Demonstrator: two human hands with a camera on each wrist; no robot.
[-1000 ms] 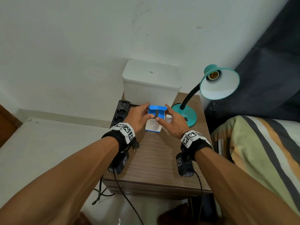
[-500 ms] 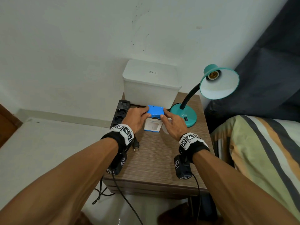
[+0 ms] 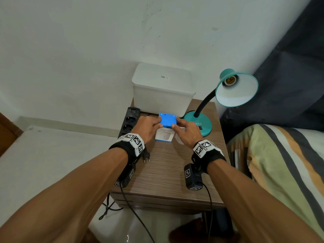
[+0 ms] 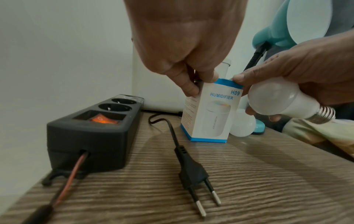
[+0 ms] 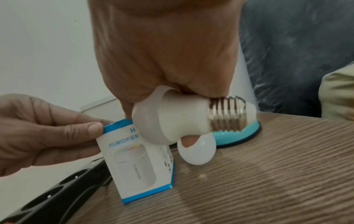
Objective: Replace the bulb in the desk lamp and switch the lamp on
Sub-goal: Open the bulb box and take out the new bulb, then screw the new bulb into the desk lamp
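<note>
Since a second ago, when its blue flap stood up open, the top of the box has folded down flat and closed under our fingers. Now our hands sit at either side of that top.

Going left to right on the bedside table: a black power strip lies along the left edge, its orange rocker switch glowing. Beside it an unplugged black plug rests on the wood, its two pins pointing toward us.

Our left hand pinches the box's upper left corner between thumb and fingertips. The box stands upright on the table, white with blue edges, marked "H09 HUMIDIFIER".

Our right hand touches the upper right corner of the box with a fingertip, while the other fingers curl round a white bulb, clamping it against the palm. This bulb is held sideways off the table, with its metal screw base pointing away from the box.

A second white bulb lies on the table just beside the box, against the lamp's base.

The teal desk lamp stands at the right rear of the table; its shade faces us and the brass socket inside is bare.

A white lidded bin sits at the back by the wall.
</note>
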